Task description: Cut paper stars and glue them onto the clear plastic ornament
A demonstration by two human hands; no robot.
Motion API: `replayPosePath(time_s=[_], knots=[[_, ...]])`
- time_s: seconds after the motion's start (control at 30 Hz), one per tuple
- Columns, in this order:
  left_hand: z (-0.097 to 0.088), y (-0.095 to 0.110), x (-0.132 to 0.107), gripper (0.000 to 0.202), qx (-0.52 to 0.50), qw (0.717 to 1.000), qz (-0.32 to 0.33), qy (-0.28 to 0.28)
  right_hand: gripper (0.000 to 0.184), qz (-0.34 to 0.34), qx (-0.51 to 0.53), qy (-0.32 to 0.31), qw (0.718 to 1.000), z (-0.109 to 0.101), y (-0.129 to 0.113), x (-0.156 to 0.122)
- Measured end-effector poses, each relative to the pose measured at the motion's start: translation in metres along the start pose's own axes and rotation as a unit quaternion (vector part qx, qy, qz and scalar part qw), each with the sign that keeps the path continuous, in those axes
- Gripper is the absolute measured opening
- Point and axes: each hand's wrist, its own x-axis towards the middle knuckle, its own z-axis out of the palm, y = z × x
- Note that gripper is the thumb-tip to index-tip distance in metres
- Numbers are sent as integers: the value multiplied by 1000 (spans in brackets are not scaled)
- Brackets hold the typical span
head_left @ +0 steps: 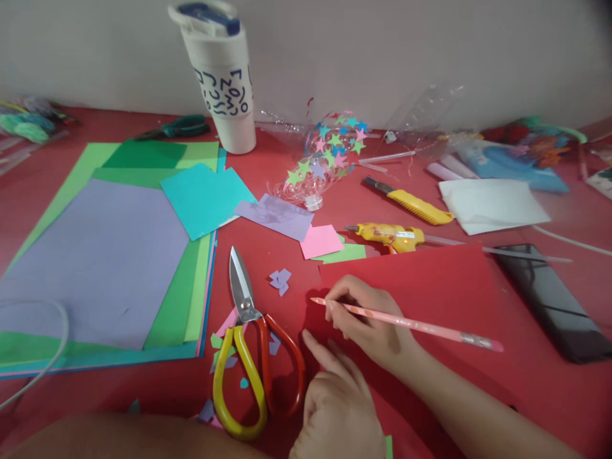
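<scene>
Biggest lettering here is on the white tumbler [229,95]: chunky dark blue characters on its side, a few looking like W, O and J, but I honestly can't get a word out of them. Right of the tumbler and closer in, the yellow hot glue gun [388,236] has a white label [405,234], print too tiny to read. Nearer still, the pink pencil's [406,320] pale markings are too blurry.

Relative to view center, the red table [172,386] supports: tumbler [232,121], 11 o'clock; glue gun [389,236], 3 o'clock; red sheet [449,287], 4 o'clock; scissors [246,308], 7 o'clock; paper stack [109,255], 9 o'clock.
</scene>
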Motion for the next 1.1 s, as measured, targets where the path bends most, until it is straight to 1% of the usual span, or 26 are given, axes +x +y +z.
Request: replayPosePath(time_s=[0.17,0.37,0.53,0.87,1.1], knots=[[-1,0,0,35,8,1000,-1,8,13,-20,-22,5,1000,-1,-2,1],[-3,-2,1,35,-1,1000,-2,13,12,-49,-48,-6,998,-3,0,1],[-4,-2,1,36,1,1000,0,11,13,-49,-55,-3,997,-3,2,1],[-2,-3,1,35,15,1000,18,12,15,-46,-53,4,998,-4,-4,3],[-4,-4,2,37,18,1000,17,9,14,-52,-51,-9,997,-5,-3,2]])
